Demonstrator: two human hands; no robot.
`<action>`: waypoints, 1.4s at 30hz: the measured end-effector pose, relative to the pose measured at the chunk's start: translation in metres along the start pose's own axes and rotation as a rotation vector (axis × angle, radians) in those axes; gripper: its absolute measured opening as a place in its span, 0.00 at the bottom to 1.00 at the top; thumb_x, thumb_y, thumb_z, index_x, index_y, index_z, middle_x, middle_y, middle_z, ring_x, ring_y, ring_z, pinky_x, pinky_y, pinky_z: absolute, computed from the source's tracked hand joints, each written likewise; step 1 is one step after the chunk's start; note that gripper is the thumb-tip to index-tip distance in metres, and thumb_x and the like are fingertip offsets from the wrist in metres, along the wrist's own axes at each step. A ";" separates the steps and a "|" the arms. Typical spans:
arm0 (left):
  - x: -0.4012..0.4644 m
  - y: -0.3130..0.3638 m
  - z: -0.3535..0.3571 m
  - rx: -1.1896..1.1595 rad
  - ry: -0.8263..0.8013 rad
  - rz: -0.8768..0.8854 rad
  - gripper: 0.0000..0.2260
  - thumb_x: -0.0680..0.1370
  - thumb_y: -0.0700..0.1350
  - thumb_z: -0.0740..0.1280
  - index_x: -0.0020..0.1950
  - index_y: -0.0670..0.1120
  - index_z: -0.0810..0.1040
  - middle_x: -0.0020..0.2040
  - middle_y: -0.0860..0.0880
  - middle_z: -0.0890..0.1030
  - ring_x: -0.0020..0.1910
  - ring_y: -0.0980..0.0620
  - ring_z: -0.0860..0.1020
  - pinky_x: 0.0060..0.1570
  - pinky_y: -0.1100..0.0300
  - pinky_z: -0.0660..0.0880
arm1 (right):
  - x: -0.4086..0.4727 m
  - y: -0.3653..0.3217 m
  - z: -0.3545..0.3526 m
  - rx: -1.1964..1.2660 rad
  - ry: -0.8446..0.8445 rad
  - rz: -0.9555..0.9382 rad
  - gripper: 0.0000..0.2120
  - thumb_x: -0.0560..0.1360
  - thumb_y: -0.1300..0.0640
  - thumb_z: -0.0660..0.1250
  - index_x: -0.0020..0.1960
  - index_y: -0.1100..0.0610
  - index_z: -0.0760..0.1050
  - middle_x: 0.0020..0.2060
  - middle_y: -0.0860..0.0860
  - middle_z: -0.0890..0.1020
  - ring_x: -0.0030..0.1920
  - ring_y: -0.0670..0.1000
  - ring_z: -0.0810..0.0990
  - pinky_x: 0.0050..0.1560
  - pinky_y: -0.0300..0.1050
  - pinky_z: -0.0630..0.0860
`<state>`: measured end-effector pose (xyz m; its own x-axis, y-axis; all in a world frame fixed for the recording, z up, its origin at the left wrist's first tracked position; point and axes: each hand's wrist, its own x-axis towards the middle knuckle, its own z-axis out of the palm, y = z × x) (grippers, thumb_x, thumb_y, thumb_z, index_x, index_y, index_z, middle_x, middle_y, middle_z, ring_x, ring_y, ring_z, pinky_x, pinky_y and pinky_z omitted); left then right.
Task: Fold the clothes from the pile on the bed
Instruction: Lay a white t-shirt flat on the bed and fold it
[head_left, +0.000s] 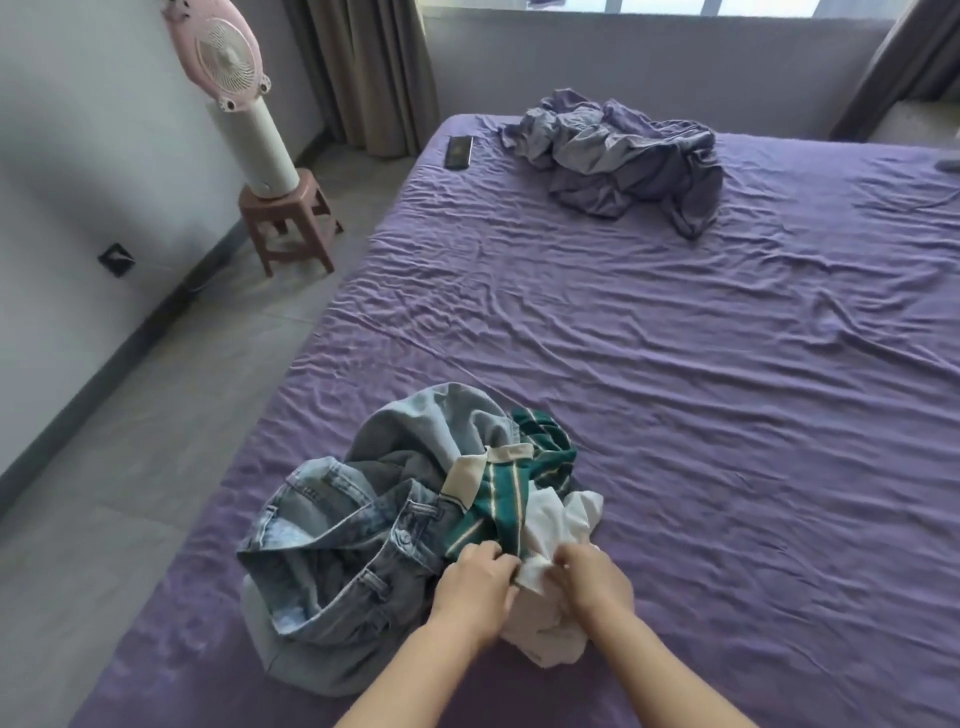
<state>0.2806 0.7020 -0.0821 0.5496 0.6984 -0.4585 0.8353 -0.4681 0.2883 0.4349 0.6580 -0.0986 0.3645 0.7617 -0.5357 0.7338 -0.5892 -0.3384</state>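
so basically nothing is folded yet as far as i can see, this looks like the very start. going left to right: off the bed there's a pink fan (224, 52) standing on a little brown stool (287, 218) by the wall, not part of the job. then the pile (415, 519) itself sits on the near left part of the purple bed (675, 364), close to the person. leftmost in it are light blue jeans (332, 551), all bunched up with the waistband gaping open and a leg flopped over the top. just right of those, tangled in, is a green striped shirt (511, 499) with a cream collar, crumpled and half draped over the denim. the left hand (475, 587) has its fingers curled in, pinching fabric right where the green shirt meets the white garment (556, 525), i can't tell which of the two it actually has. the right hand (592, 579) is just beside it, fingers curled and pinching the white garment, which is wadded up and lies at the right edge of the pile, partly under both hands. my guess is the white piece is getting pulled out first. so three items at least left to do. further back there's a dark phone (459, 151) and a rumpled grey-purple bundle (623, 161), well apart from the pile, can't say if that counts as laundry.
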 end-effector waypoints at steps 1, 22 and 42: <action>0.000 -0.001 -0.002 -0.004 -0.001 0.022 0.16 0.80 0.51 0.59 0.67 0.49 0.71 0.65 0.49 0.70 0.64 0.48 0.67 0.61 0.51 0.70 | -0.001 0.002 -0.005 -0.027 0.024 -0.042 0.09 0.76 0.51 0.61 0.52 0.52 0.76 0.52 0.51 0.78 0.51 0.54 0.76 0.43 0.44 0.70; -0.072 0.222 -0.219 -0.689 0.329 0.325 0.11 0.73 0.45 0.73 0.54 0.45 0.81 0.48 0.48 0.82 0.47 0.52 0.79 0.51 0.59 0.75 | -0.190 0.048 -0.365 0.918 0.434 -0.573 0.08 0.77 0.61 0.63 0.41 0.52 0.75 0.30 0.47 0.73 0.26 0.40 0.69 0.27 0.31 0.67; -0.172 0.474 -0.172 -1.207 0.609 0.414 0.11 0.75 0.45 0.70 0.34 0.45 0.76 0.28 0.52 0.72 0.27 0.57 0.68 0.30 0.59 0.66 | -0.332 0.222 -0.408 1.073 0.412 -0.545 0.07 0.77 0.64 0.64 0.55 0.61 0.74 0.45 0.58 0.79 0.41 0.52 0.78 0.42 0.44 0.77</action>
<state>0.5845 0.4525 0.2781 0.4147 0.8929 0.1755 -0.0584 -0.1664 0.9843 0.7105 0.3847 0.3197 0.4548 0.8867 0.0833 0.0833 0.0508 -0.9952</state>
